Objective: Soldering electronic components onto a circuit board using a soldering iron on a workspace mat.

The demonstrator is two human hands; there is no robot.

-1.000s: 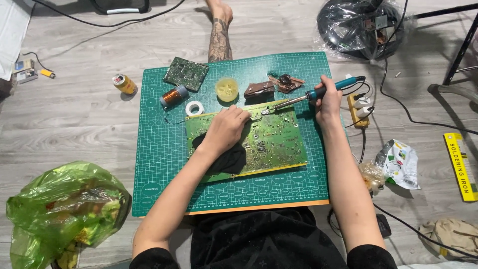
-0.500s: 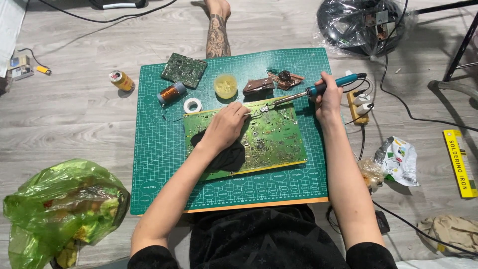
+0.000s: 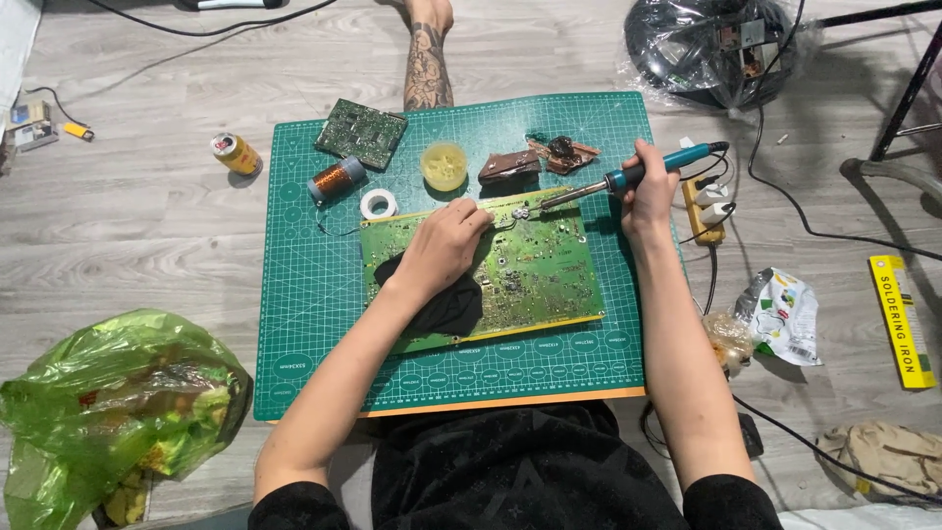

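R hand (image 3: 648, 191) grips iron (image 3: 628, 179), tip at top edge of board (image 3: 520, 270). L hand (image 3: 442, 245) pinches wire to same joint, palm on board. Board lies flat on mat (image 3: 304, 324). Judged mid-job: joint in progress; spool (image 3: 337, 180), flux pot (image 3: 444, 164) nearby.

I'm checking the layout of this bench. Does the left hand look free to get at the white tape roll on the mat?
Probably yes. The left hand rests on the green circuit board, and the white tape roll lies just beyond the board's top left corner on the cutting mat, with nothing between them.
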